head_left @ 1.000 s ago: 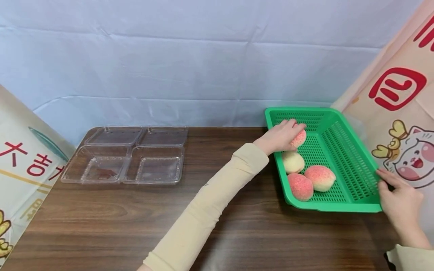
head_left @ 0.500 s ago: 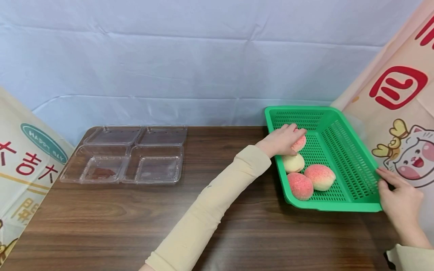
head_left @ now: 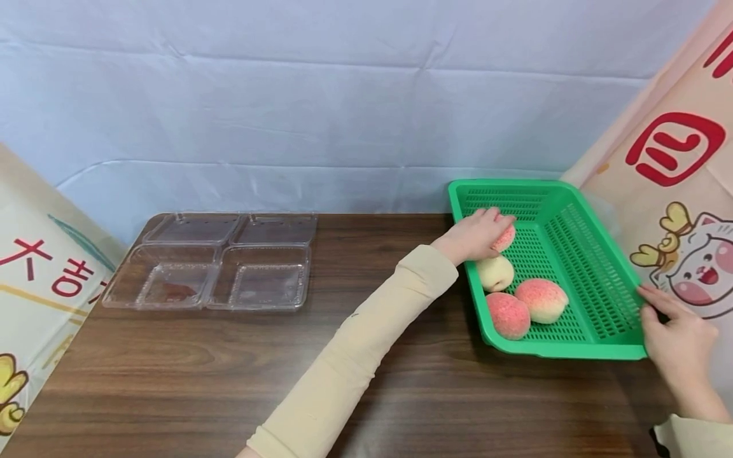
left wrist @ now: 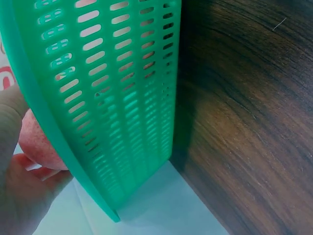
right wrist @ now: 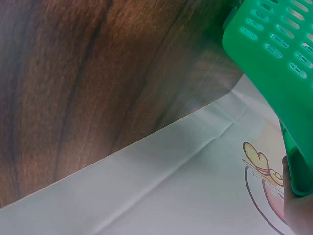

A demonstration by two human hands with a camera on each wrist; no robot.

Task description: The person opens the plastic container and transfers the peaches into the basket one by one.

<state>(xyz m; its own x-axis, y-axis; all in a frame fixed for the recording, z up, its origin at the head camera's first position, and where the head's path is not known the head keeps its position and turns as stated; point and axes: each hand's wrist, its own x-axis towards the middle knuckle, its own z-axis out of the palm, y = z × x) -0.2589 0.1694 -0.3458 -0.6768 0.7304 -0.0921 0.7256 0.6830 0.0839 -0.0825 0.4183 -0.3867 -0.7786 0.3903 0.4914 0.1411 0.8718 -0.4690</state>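
My left hand (head_left: 474, 236) reaches over the left wall of a green plastic basket (head_left: 564, 350) and grips a pink peach (head_left: 504, 239). That peach (left wrist: 41, 146) shows between thumb and fingers past the rim in the left wrist view. Right below it lies a pale cream peach (head_left: 495, 274). Two more pink-and-cream peaches, one at the front left (head_left: 509, 316) and one beside it (head_left: 541, 301), sit on the basket floor. At the basket's front right corner, my right hand (head_left: 680, 334) holds the rim; only a little of it shows in the right wrist view.
A clear plastic tray with two compartments (head_left: 206, 280) and a raised lid (head_left: 229, 229) stands at the left back of the wooden table (head_left: 189, 375). Pale cloth (head_left: 321, 121) hangs behind the table, and printed cloths hang at both sides.
The pale peach has turned slightly and now shows its dimple. My left hand has shifted only a little at the pink peach. The right hand stays on the rim.
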